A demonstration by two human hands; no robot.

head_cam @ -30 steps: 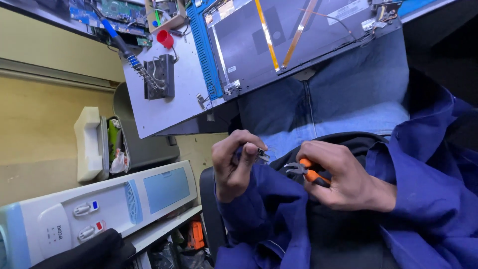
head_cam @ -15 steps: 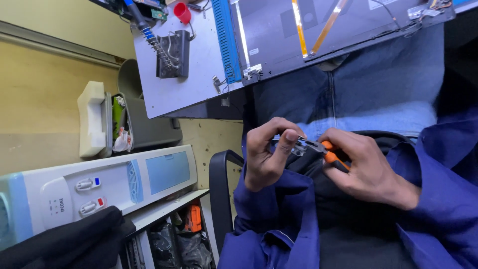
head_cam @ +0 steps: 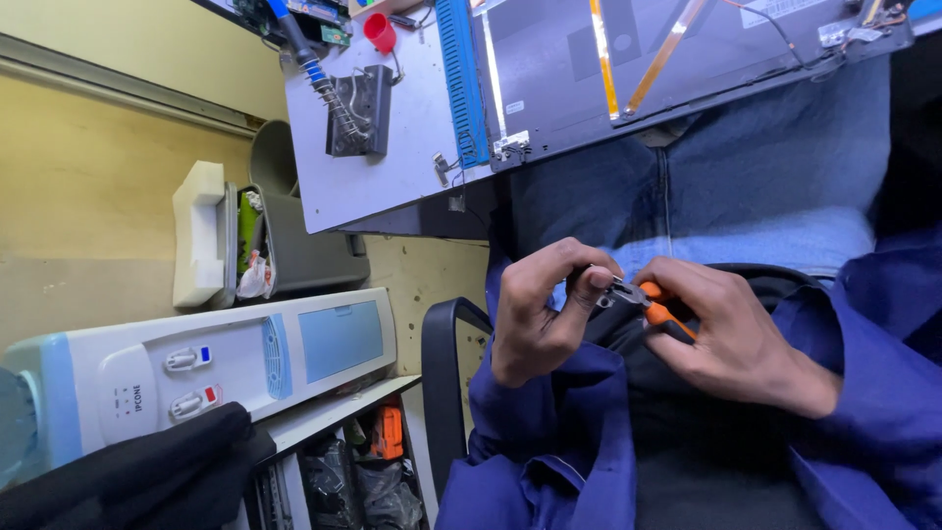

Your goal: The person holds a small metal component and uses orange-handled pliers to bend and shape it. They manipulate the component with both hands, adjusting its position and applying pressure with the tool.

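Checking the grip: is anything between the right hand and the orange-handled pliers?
Nothing visible. The right hand is wrapped directly on the orange-handled pliers, and the left hand pinches at the tool's metal tip.

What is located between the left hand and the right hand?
In the head view, orange-handled pliers lie between the left hand and the right hand; both touch them.

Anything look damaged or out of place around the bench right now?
Yes: the laptop lid panel lies opened on the workbench, its ribbon cables bare and a loose hinge at the corner. Both hands work orange-handled pliers over the lap.
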